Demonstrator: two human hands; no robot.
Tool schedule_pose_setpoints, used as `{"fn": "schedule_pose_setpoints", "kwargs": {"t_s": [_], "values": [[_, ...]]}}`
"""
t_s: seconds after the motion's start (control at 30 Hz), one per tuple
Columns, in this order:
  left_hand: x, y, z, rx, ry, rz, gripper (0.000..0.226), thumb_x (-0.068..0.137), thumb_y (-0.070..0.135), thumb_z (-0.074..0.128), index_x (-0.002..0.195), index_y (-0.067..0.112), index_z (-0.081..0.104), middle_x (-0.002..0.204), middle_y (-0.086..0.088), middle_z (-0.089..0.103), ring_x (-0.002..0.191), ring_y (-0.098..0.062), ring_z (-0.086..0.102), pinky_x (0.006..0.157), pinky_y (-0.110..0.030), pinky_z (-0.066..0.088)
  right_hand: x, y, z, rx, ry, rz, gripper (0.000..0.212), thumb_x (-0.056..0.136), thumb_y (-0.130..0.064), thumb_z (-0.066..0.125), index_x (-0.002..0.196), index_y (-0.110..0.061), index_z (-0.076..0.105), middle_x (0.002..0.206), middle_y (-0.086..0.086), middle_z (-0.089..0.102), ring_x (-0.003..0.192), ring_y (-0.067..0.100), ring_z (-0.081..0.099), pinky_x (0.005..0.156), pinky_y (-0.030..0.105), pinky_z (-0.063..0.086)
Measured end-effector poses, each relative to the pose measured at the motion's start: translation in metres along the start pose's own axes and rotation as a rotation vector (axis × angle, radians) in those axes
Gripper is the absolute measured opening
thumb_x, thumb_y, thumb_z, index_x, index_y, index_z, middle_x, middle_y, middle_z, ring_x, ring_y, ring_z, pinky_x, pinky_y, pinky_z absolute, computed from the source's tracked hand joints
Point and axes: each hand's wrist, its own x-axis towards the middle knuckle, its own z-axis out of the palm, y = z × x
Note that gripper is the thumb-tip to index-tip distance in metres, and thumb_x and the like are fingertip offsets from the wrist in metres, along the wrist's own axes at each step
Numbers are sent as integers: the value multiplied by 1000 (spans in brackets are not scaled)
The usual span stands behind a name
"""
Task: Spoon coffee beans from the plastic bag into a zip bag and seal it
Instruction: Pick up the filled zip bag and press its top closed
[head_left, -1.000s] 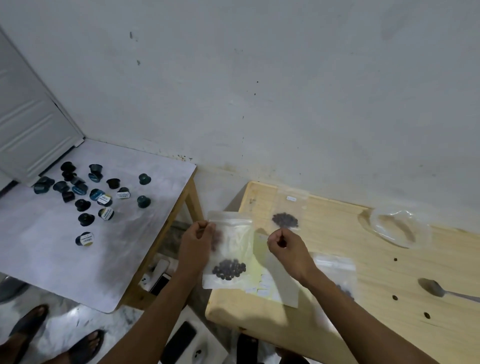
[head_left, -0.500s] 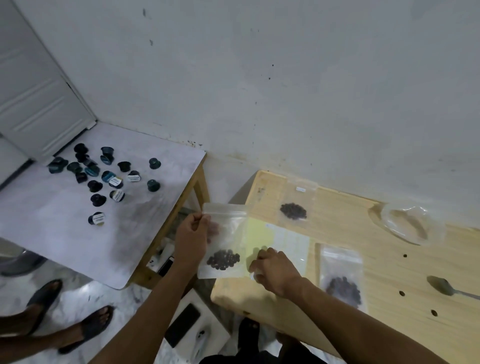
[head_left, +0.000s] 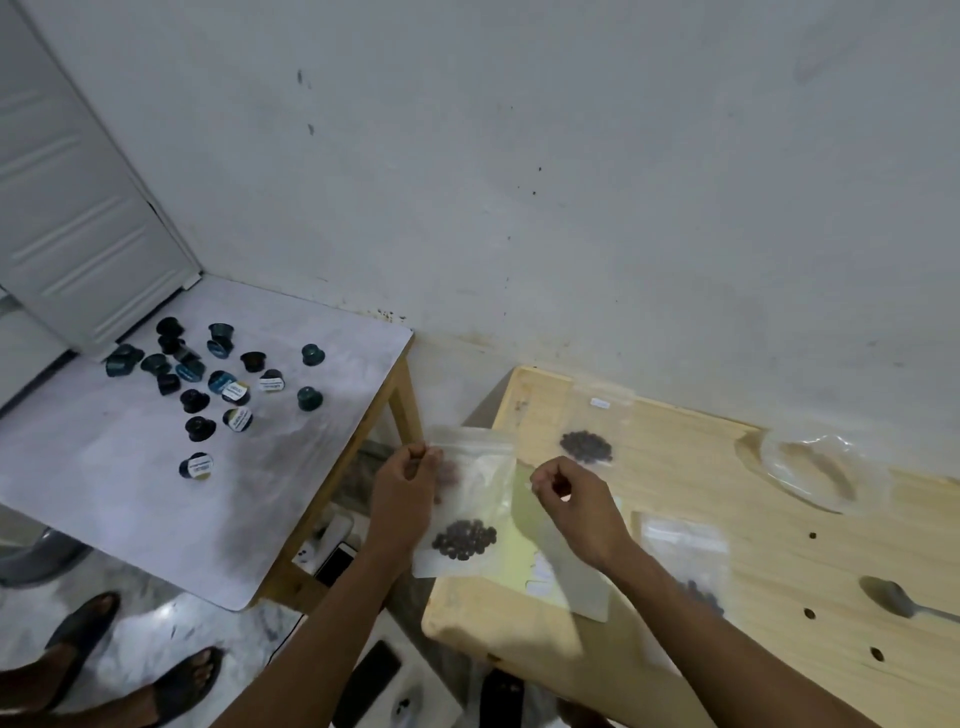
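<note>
While curled hands (head_left: 405, 483) lift, zip bag (head_left: 467, 499) hangs upright.

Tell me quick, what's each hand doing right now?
Left hand: pinching the top left corner of the zip bag with coffee beans, held upright.
Right hand: fingers curled, pinching a clear empty bag.

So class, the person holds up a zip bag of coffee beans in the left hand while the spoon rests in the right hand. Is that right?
Not quite. The left hand does hold the zip bag of coffee beans, but the spoon lies on the wooden table, apart from the right hand. The head view shows it.
</note>
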Motion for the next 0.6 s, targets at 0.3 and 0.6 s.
{"fn": "schedule_pose_setpoints", "kwargs": {"t_s": [0.3,0.6], "values": [[-3,54,53,-62,-124,150,14,100,23,51,92,22,62,84,0,69,75,-21,67,56,-21,55,17,-55,-41,107,129,-8,16,87,-19,68,97,-28,61,71,-6,62,63,4,54,67,24,45],[-13,78,69,-132,-204,188,13,100,27,53,95,19,63,84,-1,72,67,-8,68,54,-20,54,15,-63,-65,105,199,39,26,84,-21,72,96,-25,49,76,5,67,59,5,52,60,23,42]]}}
